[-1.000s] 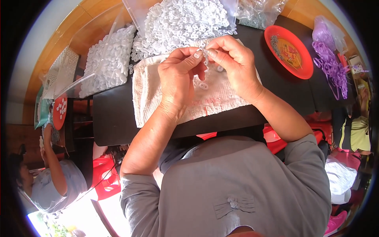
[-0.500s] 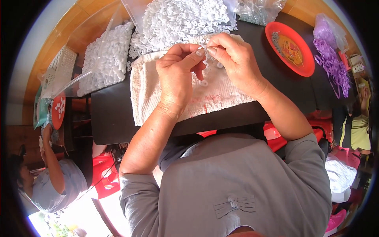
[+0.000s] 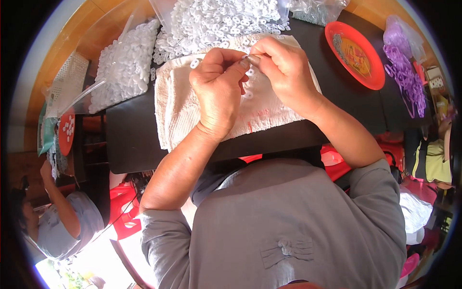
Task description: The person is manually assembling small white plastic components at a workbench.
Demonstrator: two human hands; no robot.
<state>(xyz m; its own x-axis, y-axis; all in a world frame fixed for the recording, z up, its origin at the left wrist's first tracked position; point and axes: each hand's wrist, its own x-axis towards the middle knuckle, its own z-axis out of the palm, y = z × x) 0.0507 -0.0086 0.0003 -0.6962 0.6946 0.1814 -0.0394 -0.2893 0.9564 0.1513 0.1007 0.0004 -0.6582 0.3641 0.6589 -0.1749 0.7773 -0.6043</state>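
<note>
My left hand (image 3: pixel 219 79) and my right hand (image 3: pixel 288 72) meet over a cream towel (image 3: pixel 178 106), each closed in a pinch. A small white plastic piece shows in part between the left thumb and finger. The right thumb and forefinger press against the same spot; what they grip is too small and covered to make out. Several like pieces lie loose on the towel, among them one oval piece with two holes (image 3: pixel 195 63) left of my left hand and another piece (image 3: pixel 248 95) below the fingertips.
Beyond the towel, a clear tub (image 3: pixel 161 12) spills a heap of white pieces (image 3: pixel 216 24). A second heap (image 3: pixel 122 67) lies left in clear plastic. An orange-red plate (image 3: pixel 373 79) holds small grey bits; purple ribbon (image 3: pixel 406 82) lies far right. Another person (image 3: pixel 67 216) sits at left.
The view has shifted slightly. Both hands stay pinched together, the fingertips drawn a little tighter. The oval piece left of my left hand now shows. At left, the other person's hand has lowered.
</note>
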